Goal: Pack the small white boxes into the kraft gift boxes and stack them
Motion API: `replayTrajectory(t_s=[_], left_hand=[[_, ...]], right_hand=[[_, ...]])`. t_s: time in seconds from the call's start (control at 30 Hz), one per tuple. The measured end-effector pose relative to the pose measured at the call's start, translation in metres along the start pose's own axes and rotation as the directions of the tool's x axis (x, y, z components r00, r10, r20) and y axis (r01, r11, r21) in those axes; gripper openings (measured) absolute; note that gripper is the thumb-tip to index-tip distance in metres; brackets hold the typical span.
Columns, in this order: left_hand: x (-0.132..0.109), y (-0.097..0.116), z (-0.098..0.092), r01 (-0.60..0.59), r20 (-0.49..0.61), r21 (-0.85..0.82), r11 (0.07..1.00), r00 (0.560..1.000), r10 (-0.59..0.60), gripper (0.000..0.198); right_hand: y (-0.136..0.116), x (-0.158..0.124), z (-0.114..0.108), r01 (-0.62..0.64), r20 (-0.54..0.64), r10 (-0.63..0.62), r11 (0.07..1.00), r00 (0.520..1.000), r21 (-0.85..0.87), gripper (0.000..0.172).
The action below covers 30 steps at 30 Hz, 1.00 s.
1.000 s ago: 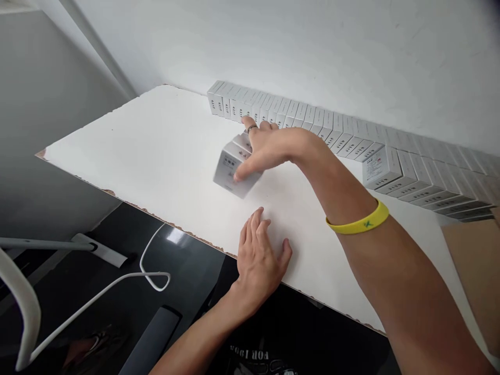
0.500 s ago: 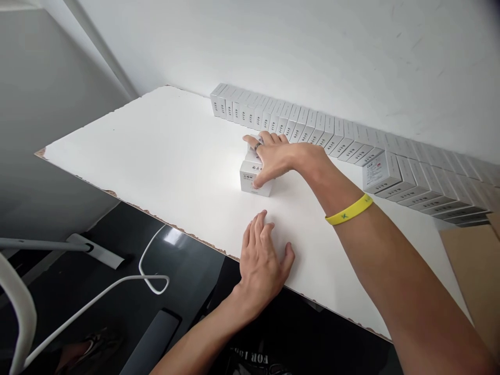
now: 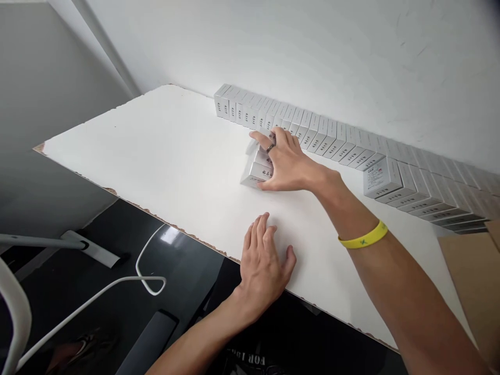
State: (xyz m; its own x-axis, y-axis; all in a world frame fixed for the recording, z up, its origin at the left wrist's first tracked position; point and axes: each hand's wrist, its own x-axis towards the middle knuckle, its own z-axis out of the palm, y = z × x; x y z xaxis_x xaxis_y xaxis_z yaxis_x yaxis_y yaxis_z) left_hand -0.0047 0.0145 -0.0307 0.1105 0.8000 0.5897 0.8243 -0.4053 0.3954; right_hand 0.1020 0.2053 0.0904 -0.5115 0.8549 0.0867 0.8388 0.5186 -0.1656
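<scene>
The right hand (image 3: 289, 161) grips some boxes (image 3: 258, 171) over the table (image 3: 117, 156), covering them partly; their number I cannot tell. The left hand (image 3: 262, 263) rests loosely opened, its palm hidden. Behind, the row (image 3: 250, 108) is partly covered; the cardboard (image 3: 474, 276) is cut off.

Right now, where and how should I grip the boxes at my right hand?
Take the line of boxes by its two end faces, probably from above and the right. Lined up side by side, they should stay together when squeezed lengthwise. The right hand spans them that way, thumb at the near end, fingers toward the partly hidden far end.
</scene>
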Motion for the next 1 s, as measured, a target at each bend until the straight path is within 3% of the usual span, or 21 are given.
replayTrajectory(t_s=[0.1, 0.2, 0.27, 0.37, 0.53, 0.63, 0.77, 0.9, 1.0], left_hand=[[0.000, 0.000, 0.001, 0.001, -0.013, 0.011, 1.000, 1.000, -0.001, 0.040], [-0.001, -0.001, 0.001, 0.002, -0.017, 0.014, 1.000, 1.000, -0.001, 0.040], [-0.001, -0.001, 0.000, -0.001, -0.015, 0.009, 1.000, 1.000, 0.001, 0.040], [-0.002, -0.001, 0.001, -0.007, -0.026, 0.000, 1.000, 1.000, 0.007, 0.040], [-0.002, -0.001, 0.002, 0.003, -0.024, -0.011, 1.000, 1.000, -0.003, 0.041], [-0.001, -0.001, 0.001, -0.003, -0.028, -0.005, 1.000, 1.000, 0.003, 0.041], [0.000, 0.000, 0.001, -0.006, -0.029, 0.014, 1.000, 1.000, 0.006, 0.042], [-0.002, -0.001, 0.002, -0.005, -0.045, 0.016, 1.000, 0.999, 0.006, 0.041], [-0.004, -0.001, 0.003, -0.001, -0.046, 0.007, 1.000, 0.999, 0.002, 0.043]], right_hand=[[-0.007, 0.003, 0.017, 0.084, -0.206, -0.113, 0.986, 0.972, -0.145, 0.107], [-0.015, 0.014, 0.037, 0.034, -0.280, -0.083, 0.984, 0.956, -0.174, 0.086], [-0.022, 0.018, 0.046, 0.014, -0.273, -0.056, 0.988, 0.960, -0.157, 0.079], [-0.032, 0.014, 0.050, 0.116, -0.194, -0.148, 0.979, 0.970, -0.168, 0.074], [-0.041, -0.001, 0.048, 0.161, -0.161, -0.193, 0.968, 0.968, -0.191, 0.045], [-0.043, -0.003, 0.041, 0.166, -0.177, -0.194, 0.973, 0.965, -0.160, 0.060], [-0.050, 0.006, 0.025, 0.033, -0.222, -0.036, 0.999, 0.974, -0.018, 0.093], [-0.061, 0.023, 0.021, -0.253, -0.224, 0.302, 0.942, 0.926, 0.222, 0.085], [-0.068, 0.030, 0.024, -0.355, -0.192, 0.423, 0.883, 0.886, 0.307, 0.079]])
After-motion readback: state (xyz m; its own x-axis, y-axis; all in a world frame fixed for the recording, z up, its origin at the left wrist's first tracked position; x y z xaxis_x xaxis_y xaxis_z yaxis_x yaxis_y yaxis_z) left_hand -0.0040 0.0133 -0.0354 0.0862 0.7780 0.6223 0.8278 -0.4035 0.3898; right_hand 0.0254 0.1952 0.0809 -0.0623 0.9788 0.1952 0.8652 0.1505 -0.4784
